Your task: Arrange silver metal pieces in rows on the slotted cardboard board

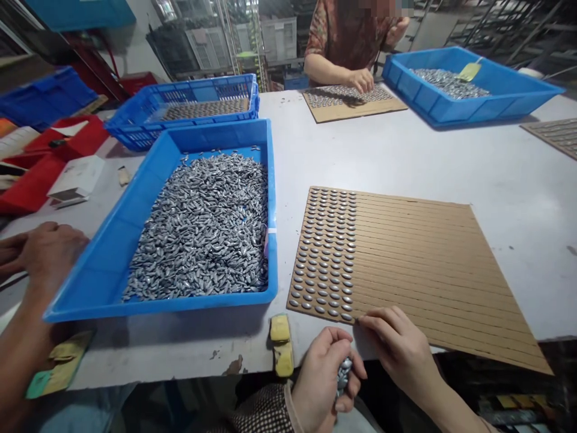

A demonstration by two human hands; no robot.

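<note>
My left hand (321,377) is curled around a handful of small shiny grey oval pieces (344,376), just off the table's front edge. At the near edge of a brown ridged cardboard sheet (424,264), my right hand (401,341) has its thumb and fingertips pinched together; what lies between them is too small to make out. Several columns of the same pieces (322,252) lie in neat lines on the left part of the sheet, beside those fingertips. A blue tray (272,210) to the left of the sheet holds a large heap of loose grey pieces (202,234).
Yellow blocks (281,346) sit at the table's front edge. Another person's arm (42,264) rests at the left. Across the table, a co-worker's hand (360,80) is over a second sheet (351,114), beside another blue tray (496,111). A blue crate (180,90) stands behind the near tray.
</note>
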